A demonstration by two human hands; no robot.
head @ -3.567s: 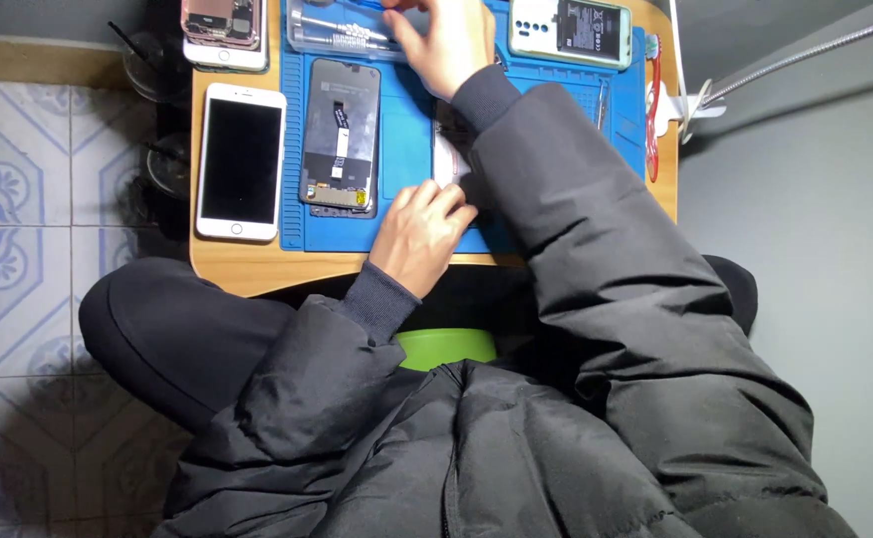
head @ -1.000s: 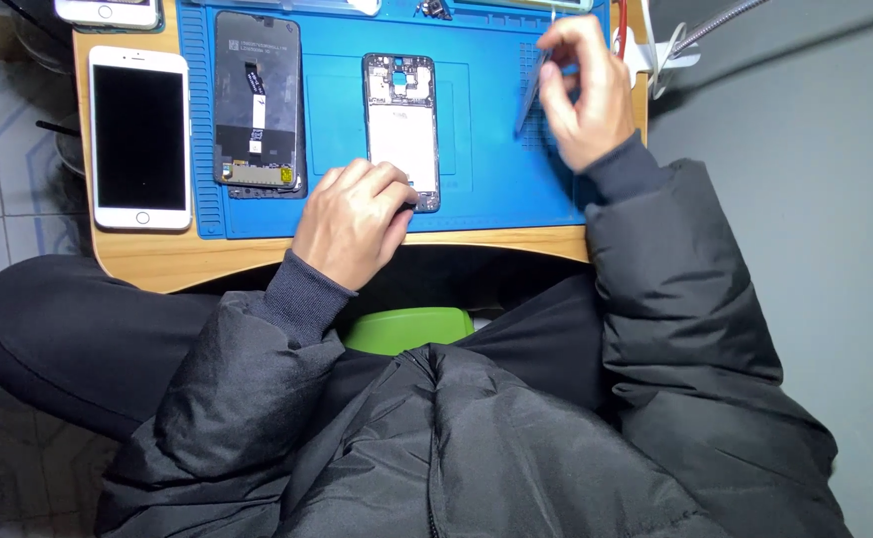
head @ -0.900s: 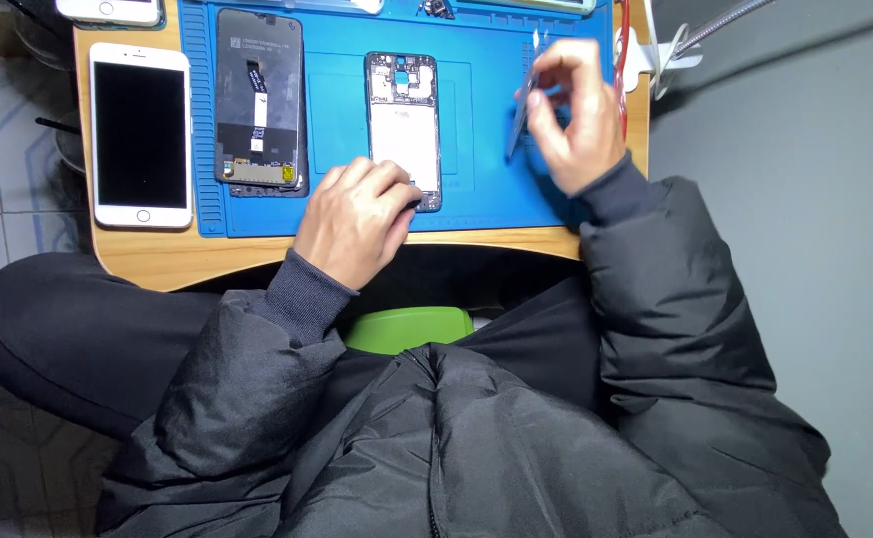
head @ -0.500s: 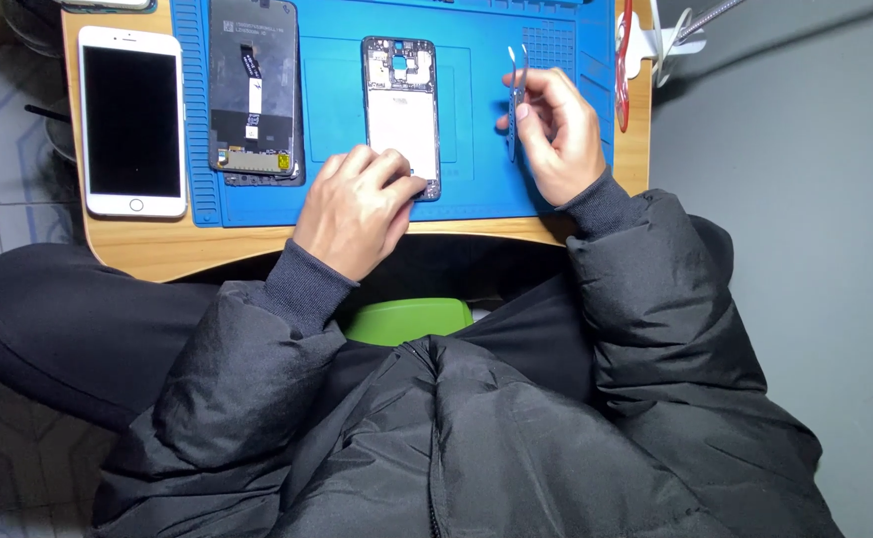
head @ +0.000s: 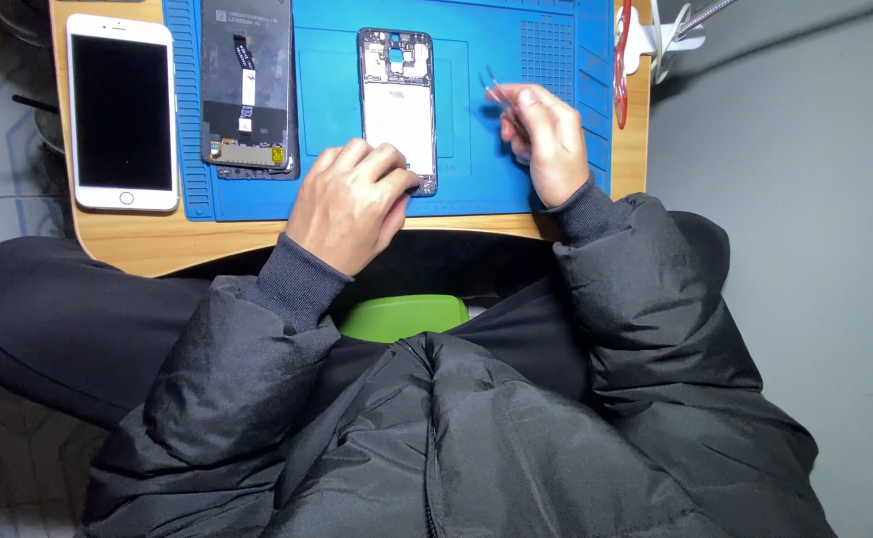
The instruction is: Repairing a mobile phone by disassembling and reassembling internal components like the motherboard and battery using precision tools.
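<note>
An opened phone frame (head: 397, 100) with a white inner panel lies upright in the middle of the blue work mat (head: 516, 179). My left hand (head: 350, 202) rests on the mat with its fingertips on the frame's lower edge. To the right, my right hand (head: 543, 139) pinches thin metal tweezers (head: 494, 86), whose tips point up and to the left above the mat, apart from the frame.
A detached black display panel (head: 248, 85) with a flex cable lies on the mat's left part. A white smartphone (head: 123, 112) with a dark screen lies on the wooden table (head: 157, 244). A red-handled tool (head: 623, 60) sits at the mat's right edge.
My right hand has come down and left toward the phone frame with the tweezers. My left hand has stayed on the frame's lower edge.
</note>
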